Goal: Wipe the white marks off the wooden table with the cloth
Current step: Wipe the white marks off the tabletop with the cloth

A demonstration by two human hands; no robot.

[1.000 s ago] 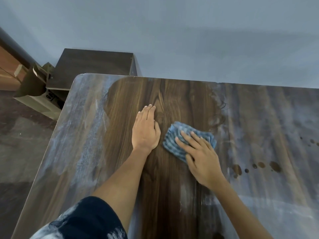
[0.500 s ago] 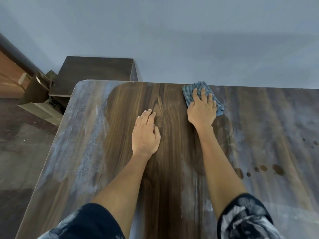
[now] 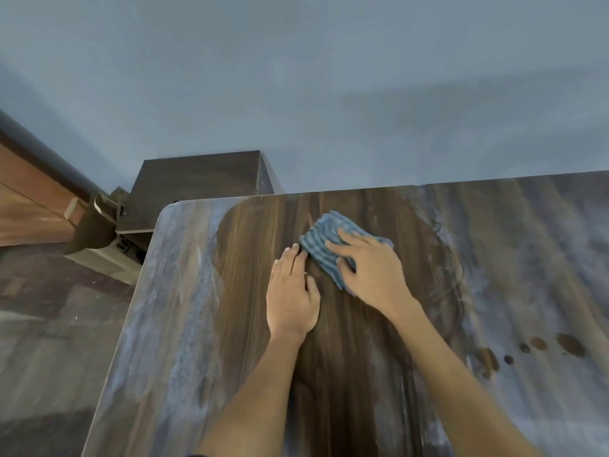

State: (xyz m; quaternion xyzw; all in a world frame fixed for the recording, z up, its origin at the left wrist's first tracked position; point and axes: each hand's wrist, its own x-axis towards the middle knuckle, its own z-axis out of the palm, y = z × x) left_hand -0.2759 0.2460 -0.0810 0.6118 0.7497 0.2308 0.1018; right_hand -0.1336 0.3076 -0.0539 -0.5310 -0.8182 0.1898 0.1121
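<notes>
I see my right hand [image 3: 372,268] pressing a folded blue ribbed cloth [image 3: 324,247] flat onto the dark wood-grain tabletop [image 3: 230,324], fingers spread and nearly straight. My left hand [image 3: 291,301] lies palm-down just beside it, fingers extended, fingertips touching the cloth's left edge. Chalky white marks [image 3: 184,291] streak the tabletop's left side and right side.

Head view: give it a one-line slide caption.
Right hand presses cloth onto table; left hand rests flat beside it.
</notes>
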